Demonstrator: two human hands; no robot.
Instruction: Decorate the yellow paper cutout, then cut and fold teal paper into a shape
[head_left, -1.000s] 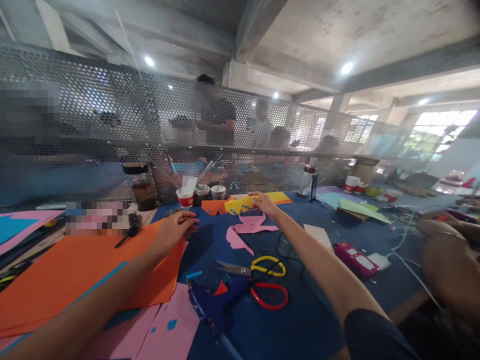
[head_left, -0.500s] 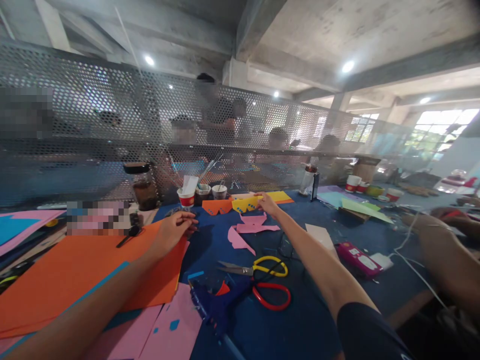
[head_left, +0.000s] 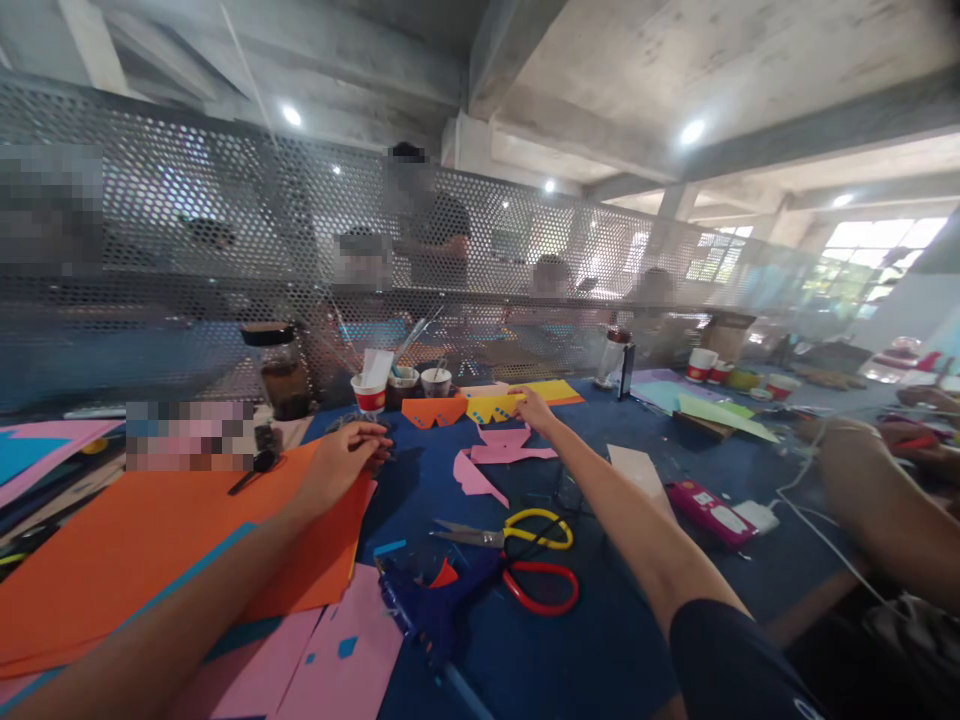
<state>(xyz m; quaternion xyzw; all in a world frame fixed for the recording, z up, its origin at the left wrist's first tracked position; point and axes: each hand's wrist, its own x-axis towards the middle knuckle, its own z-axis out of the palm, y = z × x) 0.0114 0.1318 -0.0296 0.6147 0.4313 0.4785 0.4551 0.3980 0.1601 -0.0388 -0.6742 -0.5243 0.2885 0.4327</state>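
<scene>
My right hand (head_left: 534, 408) reaches forward with its fingertips closed on the right end of a yellow paper strip (head_left: 487, 409), which has a zigzag lower edge and small blue squares. Left of that strip stands a similar orange paper piece (head_left: 433, 412). Just in front lie pink paper cut-outs (head_left: 480, 472). My left hand (head_left: 351, 452) hovers by the far right corner of the orange sheets (head_left: 187, 520), its fingers loosely bent and nothing visible in them. Scissors (head_left: 491, 538) with one yellow and one red handle lie between my arms, beside a blue glue gun (head_left: 431, 605).
Paper cups (head_left: 370, 394) and a dark-lidded jar (head_left: 281, 375) line the back, before a perforated metal screen (head_left: 360, 220). At right are a magenta box-like device (head_left: 709, 512) with a white cable, coloured sheets (head_left: 720, 415) and another person's arm (head_left: 877, 490).
The whole view has shifted slightly. My right hand stays at the yellow strip, and my left hand keeps nearly the same pose over the orange sheets.
</scene>
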